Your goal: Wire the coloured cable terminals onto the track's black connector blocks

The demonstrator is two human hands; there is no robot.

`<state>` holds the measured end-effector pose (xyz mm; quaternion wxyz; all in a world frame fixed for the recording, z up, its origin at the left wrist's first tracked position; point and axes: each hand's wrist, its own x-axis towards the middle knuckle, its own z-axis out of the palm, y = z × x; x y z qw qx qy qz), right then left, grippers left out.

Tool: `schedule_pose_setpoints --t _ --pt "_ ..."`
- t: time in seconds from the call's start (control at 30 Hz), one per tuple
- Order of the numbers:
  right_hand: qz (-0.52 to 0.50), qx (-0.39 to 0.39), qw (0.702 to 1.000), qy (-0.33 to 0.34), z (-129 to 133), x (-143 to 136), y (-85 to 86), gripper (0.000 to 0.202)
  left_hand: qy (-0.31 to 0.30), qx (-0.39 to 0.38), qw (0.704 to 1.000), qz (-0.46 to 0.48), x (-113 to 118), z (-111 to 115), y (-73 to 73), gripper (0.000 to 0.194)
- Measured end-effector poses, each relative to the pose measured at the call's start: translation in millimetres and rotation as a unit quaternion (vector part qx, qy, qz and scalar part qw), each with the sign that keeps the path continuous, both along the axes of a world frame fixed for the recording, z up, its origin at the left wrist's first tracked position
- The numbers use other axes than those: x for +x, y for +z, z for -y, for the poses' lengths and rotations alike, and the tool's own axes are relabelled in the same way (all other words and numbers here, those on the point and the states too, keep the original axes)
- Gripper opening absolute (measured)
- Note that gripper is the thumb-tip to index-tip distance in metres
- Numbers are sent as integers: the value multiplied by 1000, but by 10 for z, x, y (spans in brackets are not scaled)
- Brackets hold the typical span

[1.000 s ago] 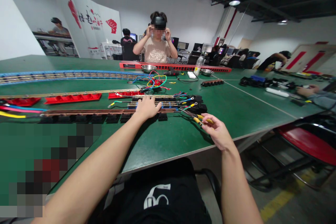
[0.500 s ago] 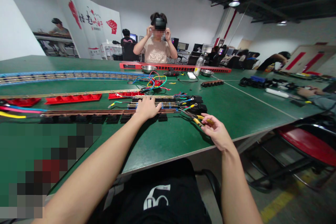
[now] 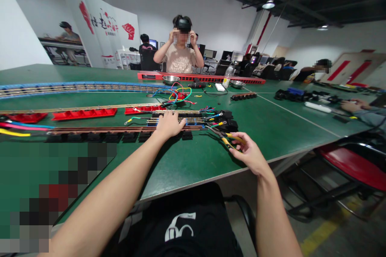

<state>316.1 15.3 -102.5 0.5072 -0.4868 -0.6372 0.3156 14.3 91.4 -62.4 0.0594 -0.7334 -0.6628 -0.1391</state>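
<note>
My left hand (image 3: 169, 123) lies flat across a bundle of long rail strips, fingers spread and pressing on top. The nearest strip (image 3: 120, 129) is brown with black blocks beneath it. To the right, my right hand (image 3: 249, 150) is closed around yellow-handled pliers (image 3: 224, 140), whose handles stand apart. The pliers' jaws point left at the strip's right end, among short wires; what they grip there is too small to tell. Black end blocks (image 3: 229, 124) and a yellow-green wire with a ring terminal (image 3: 221, 123) are just beyond the jaws.
Red trays (image 3: 84, 114) and a curved blue rail (image 3: 90, 86) lie to the left. Loose coloured wires (image 3: 181, 95), a metal bowl (image 3: 171, 79) and a bottle (image 3: 228, 75) are farther back. Opposite sits a person (image 3: 181, 58) wearing a headset; another person's hands (image 3: 351, 105) are at right.
My right hand has shifted slightly down, and the pliers' handles have spread wider. My left hand stays on the rails.
</note>
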Motion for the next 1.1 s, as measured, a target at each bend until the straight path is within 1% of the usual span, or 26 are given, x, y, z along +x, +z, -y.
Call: schedule_pose_setpoints --t 0.27,0.43,0.63,1.1 --pt "43 10 999 -1 0 19 -7 47 3 1 1000 0 0 -11 -11 62" --pt "40 15 999 2 -15 27 -30 47 -1 7 1000 -2 -2 -16 -22 62" --pt "35 26 999 -5 -29 21 -49 46 4 4 1000 -5 8 0 -3 60" --pt "47 36 998 -1 -29 14 -54 39 0 9 1000 -10 6 -7 -5 60"
